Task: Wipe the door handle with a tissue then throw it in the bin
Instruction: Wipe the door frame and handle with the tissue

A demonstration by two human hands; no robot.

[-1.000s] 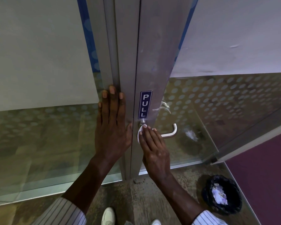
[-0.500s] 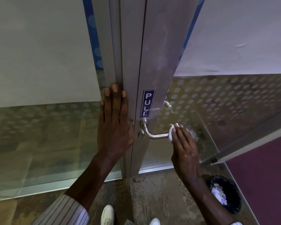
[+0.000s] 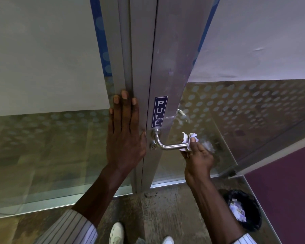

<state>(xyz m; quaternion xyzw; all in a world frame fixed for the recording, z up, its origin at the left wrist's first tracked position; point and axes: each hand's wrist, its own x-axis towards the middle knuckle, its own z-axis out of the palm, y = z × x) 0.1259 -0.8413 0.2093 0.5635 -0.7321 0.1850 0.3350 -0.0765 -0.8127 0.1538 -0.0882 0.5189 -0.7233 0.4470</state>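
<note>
A steel lever door handle juts to the right from the aluminium door frame, just under a blue PULL sticker. My right hand pinches a white tissue around the handle's free end. My left hand lies flat, fingers spread upward, against the frame left of the handle. A black-lined bin with crumpled paper inside stands on the floor at lower right, beneath my right forearm.
Frosted, dotted glass panels flank the frame on both sides. A second handle shows behind the glass. Purple carpet lies at the right. My white shoes stand on the worn floor at the bottom.
My right hand slid the tissue along the handle from its base by the frame out to the free end. The left hand stayed flat on the frame.
</note>
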